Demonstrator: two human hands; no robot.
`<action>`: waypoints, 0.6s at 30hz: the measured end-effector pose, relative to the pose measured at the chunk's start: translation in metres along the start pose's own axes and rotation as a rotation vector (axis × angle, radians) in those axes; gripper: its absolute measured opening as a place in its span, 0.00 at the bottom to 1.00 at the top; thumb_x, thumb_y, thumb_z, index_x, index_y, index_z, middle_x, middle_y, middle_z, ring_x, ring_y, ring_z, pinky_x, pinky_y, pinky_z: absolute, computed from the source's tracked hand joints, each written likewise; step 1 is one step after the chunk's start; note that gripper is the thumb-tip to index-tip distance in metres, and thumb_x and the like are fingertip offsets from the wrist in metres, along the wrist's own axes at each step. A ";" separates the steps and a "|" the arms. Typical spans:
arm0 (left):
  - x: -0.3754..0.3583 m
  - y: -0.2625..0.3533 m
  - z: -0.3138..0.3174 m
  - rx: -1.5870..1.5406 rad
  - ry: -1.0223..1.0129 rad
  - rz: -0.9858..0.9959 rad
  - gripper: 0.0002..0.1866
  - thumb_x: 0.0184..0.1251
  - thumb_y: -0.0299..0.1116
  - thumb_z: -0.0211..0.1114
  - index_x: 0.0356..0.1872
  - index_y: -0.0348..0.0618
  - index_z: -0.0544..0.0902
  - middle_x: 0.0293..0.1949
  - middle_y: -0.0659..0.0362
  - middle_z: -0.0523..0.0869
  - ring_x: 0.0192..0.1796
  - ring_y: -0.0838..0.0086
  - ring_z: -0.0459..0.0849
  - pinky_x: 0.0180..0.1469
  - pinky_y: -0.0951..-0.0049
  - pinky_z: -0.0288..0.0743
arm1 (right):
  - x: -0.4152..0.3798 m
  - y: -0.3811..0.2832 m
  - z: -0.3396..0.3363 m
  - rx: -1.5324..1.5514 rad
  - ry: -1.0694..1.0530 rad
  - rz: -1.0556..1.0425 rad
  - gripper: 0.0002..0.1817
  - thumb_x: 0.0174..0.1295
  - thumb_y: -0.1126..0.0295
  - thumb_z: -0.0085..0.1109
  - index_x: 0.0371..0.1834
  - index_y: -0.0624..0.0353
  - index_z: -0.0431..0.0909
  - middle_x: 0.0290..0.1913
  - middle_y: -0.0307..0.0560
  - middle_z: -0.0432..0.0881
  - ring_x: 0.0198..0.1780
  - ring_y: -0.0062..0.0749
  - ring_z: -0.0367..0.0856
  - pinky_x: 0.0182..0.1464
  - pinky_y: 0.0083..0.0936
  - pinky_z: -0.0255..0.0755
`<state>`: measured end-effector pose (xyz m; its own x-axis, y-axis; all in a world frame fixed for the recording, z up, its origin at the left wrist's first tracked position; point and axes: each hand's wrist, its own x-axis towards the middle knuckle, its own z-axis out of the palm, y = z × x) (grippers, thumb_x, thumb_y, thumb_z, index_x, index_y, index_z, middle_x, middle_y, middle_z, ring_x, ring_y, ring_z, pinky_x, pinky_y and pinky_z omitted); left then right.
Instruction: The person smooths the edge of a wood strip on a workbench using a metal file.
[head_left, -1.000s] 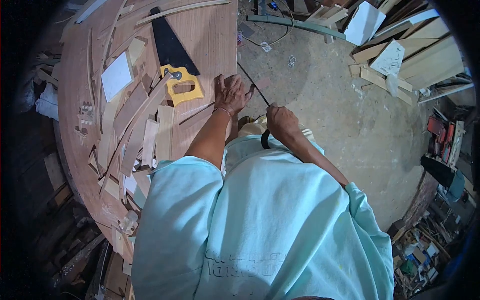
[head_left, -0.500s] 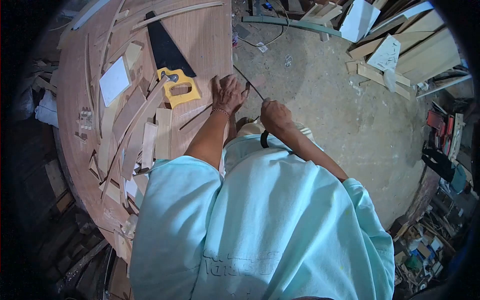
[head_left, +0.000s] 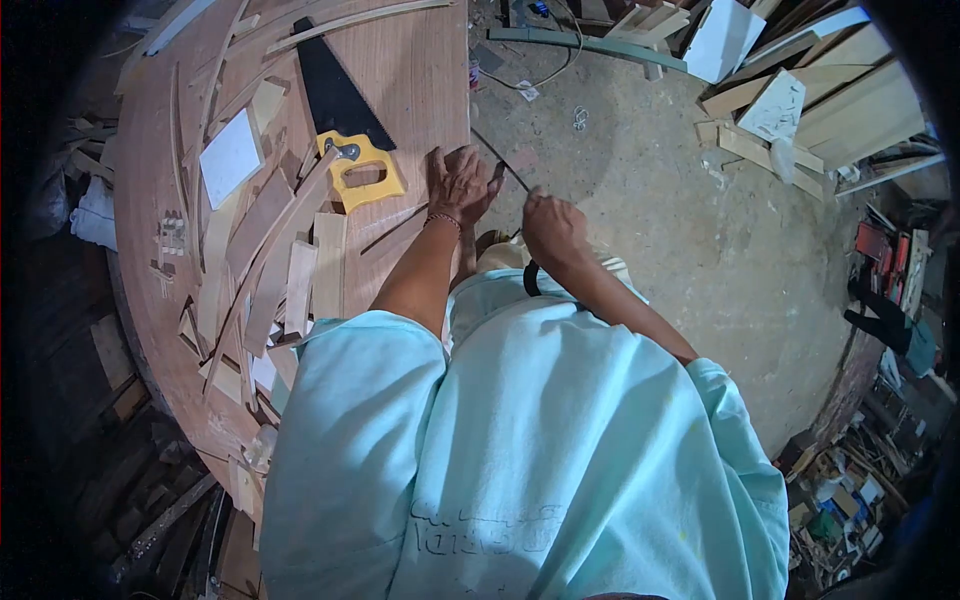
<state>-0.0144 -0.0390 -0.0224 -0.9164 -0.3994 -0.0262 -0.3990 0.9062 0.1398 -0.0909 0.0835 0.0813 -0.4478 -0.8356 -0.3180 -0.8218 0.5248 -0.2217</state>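
Observation:
My left hand [head_left: 462, 186] presses down at the right edge of the wooden table [head_left: 425, 100], fingers bent; what lies under it is hidden. A thin dark rod [head_left: 497, 155] runs from beyond that edge to my right hand [head_left: 554, 229], which is closed around its near end. Left of my left hand, a thin dark strip [head_left: 393, 232] lies on the tabletop. The handsaw [head_left: 345, 100], with black blade and yellow handle, rests flat just beyond my left hand, touching neither hand.
Wood offcuts [head_left: 300, 285] and a white panel piece [head_left: 230, 158] are heaped on the table's left part. Boards [head_left: 840, 115] lean at the upper right above the concrete floor [head_left: 700, 270]. Mixed scrap [head_left: 850, 500] lies at the lower right.
My right hand has shifted very slightly with the rod in it. My left hand stays at the table edge. The whole view has moved a little.

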 end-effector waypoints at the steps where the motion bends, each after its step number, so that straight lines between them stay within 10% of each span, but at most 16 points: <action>1: -0.001 -0.006 0.014 0.000 0.003 0.003 0.18 0.52 0.43 0.45 0.36 0.40 0.72 0.47 0.57 0.70 0.56 0.73 0.59 0.54 0.52 0.41 | 0.012 -0.001 0.006 0.040 0.013 0.036 0.08 0.50 0.71 0.42 0.24 0.64 0.70 0.22 0.53 0.76 0.24 0.39 0.77 0.25 0.28 0.71; 18: -0.002 -0.010 0.023 0.149 0.054 0.068 0.19 0.51 0.47 0.46 0.36 0.43 0.73 0.47 0.59 0.70 0.56 0.73 0.59 0.54 0.52 0.42 | 0.035 0.001 0.028 0.046 0.084 -0.035 0.09 0.51 0.69 0.41 0.25 0.61 0.70 0.20 0.52 0.75 0.26 0.41 0.77 0.27 0.32 0.70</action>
<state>-0.0091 -0.0438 -0.0464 -0.9402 -0.3393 0.0319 -0.3397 0.9405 -0.0093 -0.0978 0.0595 0.0446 -0.4487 -0.8632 -0.2312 -0.8214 0.5003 -0.2739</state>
